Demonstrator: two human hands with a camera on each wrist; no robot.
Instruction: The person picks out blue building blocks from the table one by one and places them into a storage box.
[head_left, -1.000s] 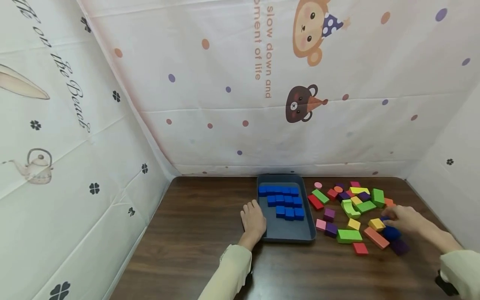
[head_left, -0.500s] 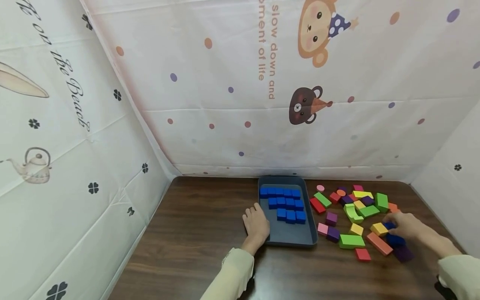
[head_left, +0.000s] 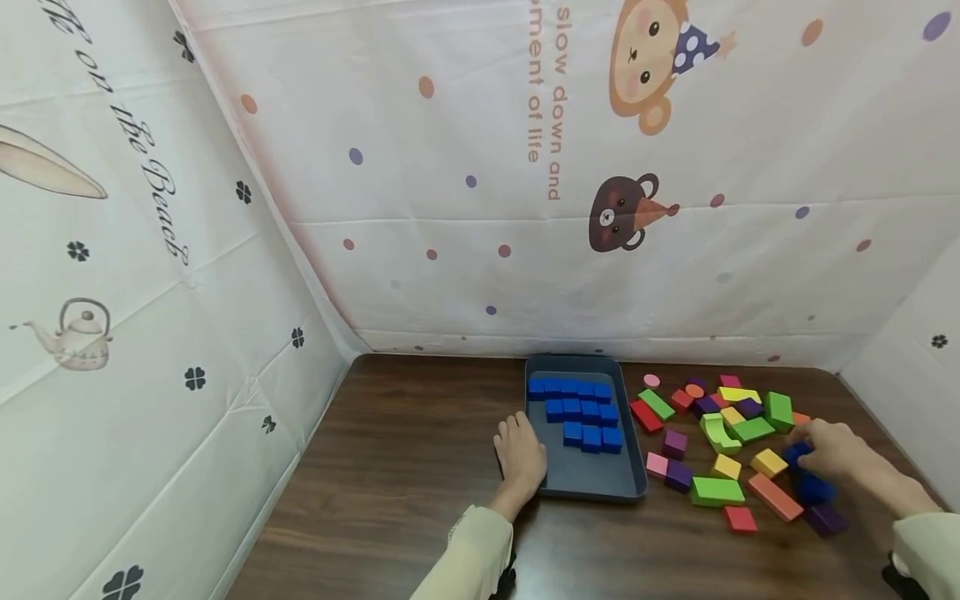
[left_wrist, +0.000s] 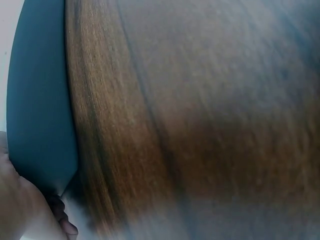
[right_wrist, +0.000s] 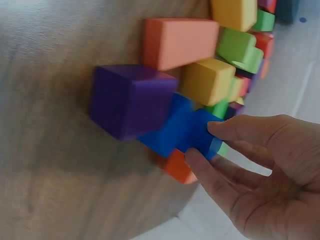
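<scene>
In the head view my left hand [head_left: 520, 457] is at the left side of a dark grey tray [head_left: 592, 482], its fingers bent over the rim. The left wrist view shows part of that hand [left_wrist: 25, 205] against the tray wall [left_wrist: 42, 100]. Inside the tray, blue blocks [head_left: 591, 439] stand in three rows. My right hand [head_left: 836, 454] pinches a blue block [right_wrist: 202, 132] between thumb and fingers. Beside it lies another blue block [right_wrist: 167, 127], partly behind a purple block [right_wrist: 132, 100]. An orange block [right_wrist: 179, 167] is partly hidden below the held one.
Right of the tray, many coloured blocks lie scattered, among them a long coral block [head_left: 776, 497], a yellow block [head_left: 768, 462], a green block [head_left: 717, 492] and a red block [head_left: 740, 520]. Printed cloth walls [head_left: 420, 283] border the brown wooden table [head_left: 427, 417].
The right hand has drawn the pinched blue block slightly right, away from the yellow block. The left hand stays by the tray. The head view has shifted a little.
</scene>
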